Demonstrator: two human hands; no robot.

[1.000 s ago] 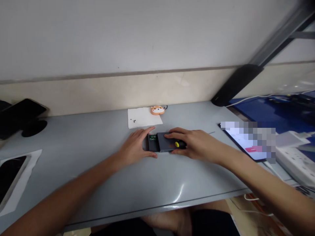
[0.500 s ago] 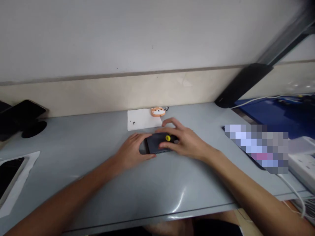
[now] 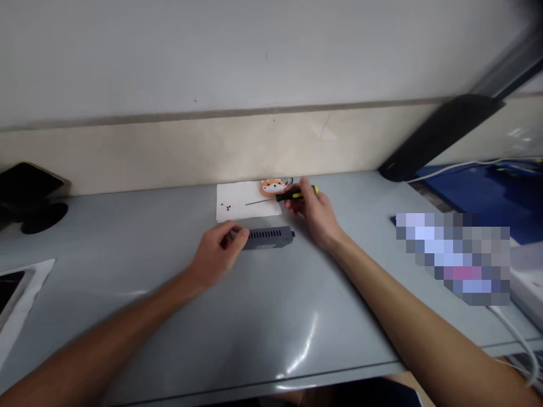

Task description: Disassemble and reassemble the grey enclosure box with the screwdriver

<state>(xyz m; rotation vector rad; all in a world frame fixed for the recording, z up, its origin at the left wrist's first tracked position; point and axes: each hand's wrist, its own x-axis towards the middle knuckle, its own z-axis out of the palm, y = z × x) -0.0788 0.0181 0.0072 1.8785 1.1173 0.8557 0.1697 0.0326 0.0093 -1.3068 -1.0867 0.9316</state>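
Observation:
A dark grey flat box with a row of vent slots [image 3: 271, 237] stands tilted on the desk, its slotted side facing me. My left hand [image 3: 216, 251] grips its left end between thumb and fingers. In my right hand [image 3: 314, 212] is a black and yellow screwdriver [image 3: 291, 194], its thin shaft pointing left over a white paper [image 3: 248, 210]. Several tiny dark pieces, perhaps screws [image 3: 228, 207], lie on the paper's left part. At the paper's back right corner rests an orange case with an animal face [image 3: 272, 187].
The grey desk [image 3: 203, 333] meets a wall behind. A black stand [image 3: 44, 217] is at the far left, and a dark-screened device [image 3: 11, 291] lies on white paper nearer. On the right are a blurred-out device [image 3: 458, 260], a black post [image 3: 436, 138] and a white cable [image 3: 515, 330].
My right hand has left the box and moved back with the screwdriver, now level over the paper. The box has been tipped, showing its slotted side, with my left hand on its end.

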